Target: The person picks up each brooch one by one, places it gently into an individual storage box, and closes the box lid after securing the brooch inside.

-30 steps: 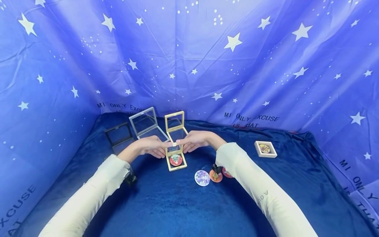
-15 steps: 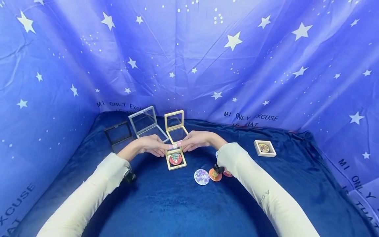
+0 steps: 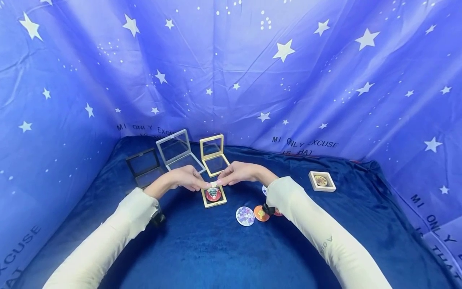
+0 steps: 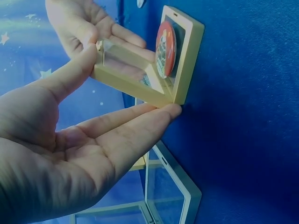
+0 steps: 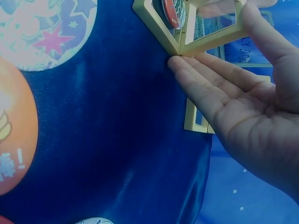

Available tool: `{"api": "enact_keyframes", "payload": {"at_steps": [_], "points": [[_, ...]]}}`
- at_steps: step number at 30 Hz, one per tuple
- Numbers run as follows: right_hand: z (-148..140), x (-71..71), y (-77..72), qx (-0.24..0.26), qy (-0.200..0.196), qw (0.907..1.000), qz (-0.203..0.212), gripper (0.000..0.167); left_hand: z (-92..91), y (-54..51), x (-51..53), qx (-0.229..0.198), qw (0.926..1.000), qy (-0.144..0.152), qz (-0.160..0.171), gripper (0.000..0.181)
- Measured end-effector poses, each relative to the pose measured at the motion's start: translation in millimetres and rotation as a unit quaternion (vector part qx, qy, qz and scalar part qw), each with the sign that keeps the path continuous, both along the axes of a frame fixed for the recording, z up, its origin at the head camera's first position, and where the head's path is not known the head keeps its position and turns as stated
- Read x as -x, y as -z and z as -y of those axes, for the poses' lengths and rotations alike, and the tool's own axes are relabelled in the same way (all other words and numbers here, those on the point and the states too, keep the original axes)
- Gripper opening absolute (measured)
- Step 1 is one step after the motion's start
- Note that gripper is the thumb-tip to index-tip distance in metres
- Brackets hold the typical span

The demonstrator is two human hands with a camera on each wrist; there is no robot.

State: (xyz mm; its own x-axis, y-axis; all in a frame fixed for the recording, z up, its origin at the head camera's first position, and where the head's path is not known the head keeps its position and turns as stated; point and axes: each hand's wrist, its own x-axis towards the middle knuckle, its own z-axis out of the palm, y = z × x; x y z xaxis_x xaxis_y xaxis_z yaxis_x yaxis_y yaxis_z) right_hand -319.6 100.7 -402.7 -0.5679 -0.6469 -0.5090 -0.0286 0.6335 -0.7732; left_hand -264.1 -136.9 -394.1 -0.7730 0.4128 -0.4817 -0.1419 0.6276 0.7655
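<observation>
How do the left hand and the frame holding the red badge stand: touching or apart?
Touching. The left wrist view shows the left hand with its thumb against the frame's raised lid and fingertips at its hinge.

A square, cream-yellow hinged frame with clear windows [image 4: 190, 65] lies partly open on dark blue velvety cloth [image 3: 205, 249]. I see its base flat, its lid tilted up from the hinge at the far edge. A round, glossy red badge with a green-and-white pattern [image 4: 167, 49] sits face up inside the base.
</observation>
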Motion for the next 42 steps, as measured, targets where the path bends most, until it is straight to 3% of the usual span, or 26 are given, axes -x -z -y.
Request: {"api": "enact_keyframes", "payload": {"at_steps": [9, 15, 25, 29, 34, 38, 42], "points": [[-2, -5.9, 3.3, -0.012, -0.024, 0.9973, -0.068, 0.055, -7.3, 9.4, -6.1, 0.021, 0.997, -0.025, -0.07, 0.05], [1, -10.3, 2.5, -0.009, -0.014, 0.9958, -0.09, 0.057, -12.7, 7.9, -11.6, 0.09, 0.985, -0.022, -0.145, 0.053], [7, -16.8, 3.9, -0.02, -0.004, 0.9942, -0.106, 0.062, -20.7, 11.9, -16.7, 0.142, 0.9709, -0.002, -0.193, 0.035], [11, -20.3, 4.8, -0.027, 0.002, 0.9918, -0.125, 0.064, -21.4, 13.3, -19.1, 0.136, 0.9676, 0.001, -0.212, 0.045], [14, -25.5, 5.6, -0.052, -0.007, 0.9835, -0.173, 0.067, -24.1, 18.6, -22.7, 0.14, 0.9574, 0.013, -0.252, 0.055], [16, -30.4, 4.8, -0.065, -0.026, 0.9709, -0.229, 0.066, -27.8, 23.2, -25.8, 0.159, 0.9488, 0.003, -0.273, 0.048], [19, -35.1, 6.7, -0.07, -0.04, 0.9592, -0.271, 0.063, -30.0, 26.3, -29.2, 0.171, 0.9451, -0.011, -0.278, 0.047]]}}
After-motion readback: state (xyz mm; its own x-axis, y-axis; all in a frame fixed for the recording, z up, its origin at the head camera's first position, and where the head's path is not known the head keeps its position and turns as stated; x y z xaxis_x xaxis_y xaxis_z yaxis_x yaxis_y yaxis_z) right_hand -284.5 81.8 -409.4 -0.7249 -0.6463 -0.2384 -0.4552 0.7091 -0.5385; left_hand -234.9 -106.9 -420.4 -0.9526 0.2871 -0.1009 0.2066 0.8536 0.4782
